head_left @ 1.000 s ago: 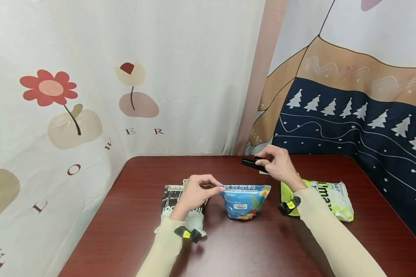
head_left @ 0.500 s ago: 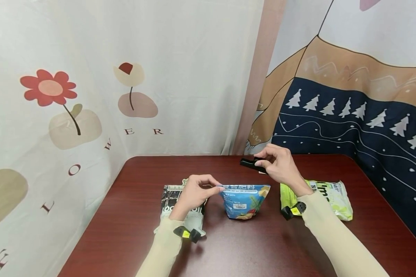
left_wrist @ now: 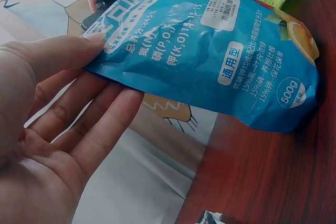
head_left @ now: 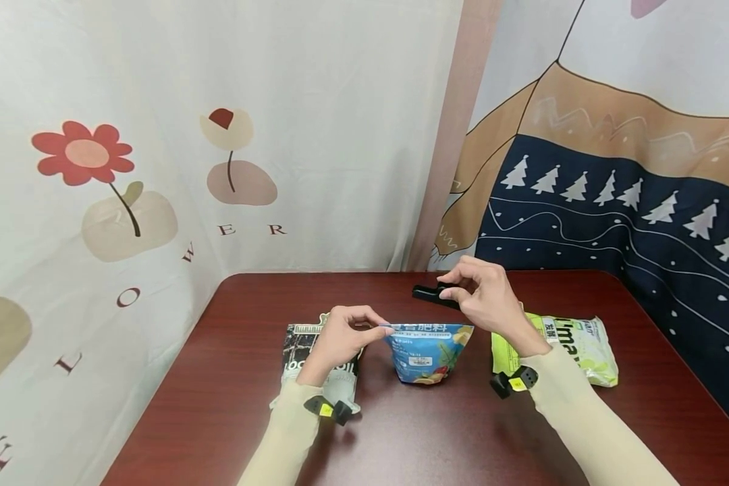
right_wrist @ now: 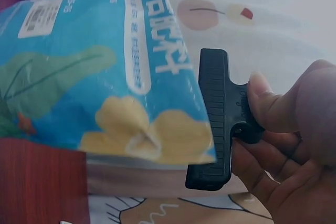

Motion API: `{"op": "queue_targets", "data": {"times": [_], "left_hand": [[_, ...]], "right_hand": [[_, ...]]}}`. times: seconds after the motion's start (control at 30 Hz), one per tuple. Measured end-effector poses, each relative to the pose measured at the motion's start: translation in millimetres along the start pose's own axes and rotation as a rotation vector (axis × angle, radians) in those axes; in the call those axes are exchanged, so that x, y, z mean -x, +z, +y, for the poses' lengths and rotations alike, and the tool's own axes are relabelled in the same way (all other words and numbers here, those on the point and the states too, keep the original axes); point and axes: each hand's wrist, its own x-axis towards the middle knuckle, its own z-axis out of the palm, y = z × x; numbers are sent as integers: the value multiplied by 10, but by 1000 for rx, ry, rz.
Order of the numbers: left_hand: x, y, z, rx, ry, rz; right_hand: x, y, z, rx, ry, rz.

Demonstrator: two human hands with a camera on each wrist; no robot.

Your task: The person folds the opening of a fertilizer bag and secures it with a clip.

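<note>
A blue fertilizer pouch [head_left: 425,358], marked 500g, stands in the middle of the table. My left hand [head_left: 346,337] pinches its upper left corner; in the left wrist view the thumb lies on the printed front and the fingers are behind. Above and just behind the pouch's top edge, my right hand [head_left: 486,297] holds a black bag clip [head_left: 433,293] by its handles. In the right wrist view the clip [right_wrist: 212,124] lies close beside the pouch's top edge [right_wrist: 178,66], which overlaps it in part.
A black and white bag [head_left: 325,371] lies on the left, partly behind my left hand. On the right a green and white bag [head_left: 589,351] lies under my right forearm. The dark red table [head_left: 425,445] meets printed curtains at its back edge.
My right hand has shifted slightly left with the clip, bringing it closer over the pouch. The left hand and the pouch have stayed nearly in place.
</note>
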Motion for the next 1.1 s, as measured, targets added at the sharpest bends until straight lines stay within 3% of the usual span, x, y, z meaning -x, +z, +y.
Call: {"op": "queue_targets", "data": {"times": [0.4,1.1], "left_hand": [[-1,-2,10,-3,6,-5],[-6,1,31,-1,6,1]], "right_hand": [[63,75,-164,7,-64,-6],[116,150,-371,63,-101,-144]]}}
